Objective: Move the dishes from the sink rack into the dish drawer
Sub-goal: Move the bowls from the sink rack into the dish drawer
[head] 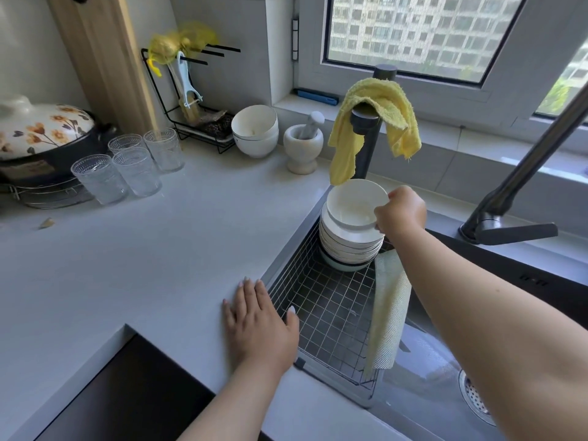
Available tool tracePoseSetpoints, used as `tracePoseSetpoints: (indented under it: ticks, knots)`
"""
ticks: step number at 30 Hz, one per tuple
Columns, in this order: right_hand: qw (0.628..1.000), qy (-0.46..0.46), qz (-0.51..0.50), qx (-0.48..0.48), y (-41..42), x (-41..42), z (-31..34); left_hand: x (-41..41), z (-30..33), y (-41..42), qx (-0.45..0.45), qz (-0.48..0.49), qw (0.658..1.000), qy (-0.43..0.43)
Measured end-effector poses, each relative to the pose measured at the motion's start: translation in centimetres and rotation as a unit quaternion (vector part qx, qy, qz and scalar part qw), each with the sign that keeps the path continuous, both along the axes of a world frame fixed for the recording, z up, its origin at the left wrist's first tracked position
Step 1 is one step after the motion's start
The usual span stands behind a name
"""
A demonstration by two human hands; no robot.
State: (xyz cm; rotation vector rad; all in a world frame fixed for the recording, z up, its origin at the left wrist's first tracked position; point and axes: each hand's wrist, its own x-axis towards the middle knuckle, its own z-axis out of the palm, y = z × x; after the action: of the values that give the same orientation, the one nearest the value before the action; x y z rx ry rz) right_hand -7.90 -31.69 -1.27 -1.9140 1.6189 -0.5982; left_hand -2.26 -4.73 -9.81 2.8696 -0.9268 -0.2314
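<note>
A stack of white bowls [350, 246] stands at the far end of the wire sink rack [331, 313], with a pale green bowl at the bottom. My right hand [401, 211] grips the right rim of the top white bowl [353, 205], which is tilted a little above the stack. My left hand [259, 323] lies flat, fingers spread, on the grey counter at the rack's left edge, thumb over the rim. The dish drawer is not in view.
A pale cloth [389, 310] hangs over the rack's right side. A dark tap post with a yellow towel [375, 122] rises behind the bowls. On the counter stand two white bowls [254, 128], a mortar [304, 148], several glasses [133, 167] and a flowered pot [41, 132]. The sink drain [477, 396] is at right.
</note>
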Motion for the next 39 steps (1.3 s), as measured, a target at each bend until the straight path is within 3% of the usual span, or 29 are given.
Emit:
tracePoseSetpoints:
  ticks: [6,10,13,16,23,28,31,35,39]
  knots:
    - [0.993,-0.116,-0.003,0.03,4.9,-2.0,1.7,0.2,0.1,0.1,-0.019,-0.006,1.0,0.019]
    - [0.989,-0.137,0.036,0.052,9.3,-2.7,2.1,1.1,0.6,0.8,-0.133,-0.014,0.984,0.121]
    - [0.984,-0.147,0.074,0.062,12.5,-2.6,2.3,2.2,1.9,1.7,-0.298,0.054,0.923,0.238]
    - [0.978,-0.16,0.114,0.077,15.5,-2.1,2.5,2.4,3.9,3.5,-0.423,0.094,0.853,0.29]
    - [0.966,-0.158,0.191,0.079,21.9,-0.5,2.1,1.5,8.3,8.4,-0.554,0.156,0.679,0.456]
    - [0.947,-0.172,0.248,0.109,27.4,0.3,2.5,1.1,9.8,13.1,-0.579,0.239,0.647,0.435]
    - [0.929,-0.182,0.29,0.138,31.2,0.8,2.9,0.7,10.2,16.9,-0.616,0.299,0.595,0.421]
    - [0.862,-0.25,0.33,0.293,37.0,1.7,3.4,-0.4,11.1,23.0,-0.651,0.353,0.531,0.411]
    - [0.797,-0.21,0.397,0.403,43.3,2.1,3.5,-1.4,11.3,29.8,-0.67,0.389,0.497,0.39]
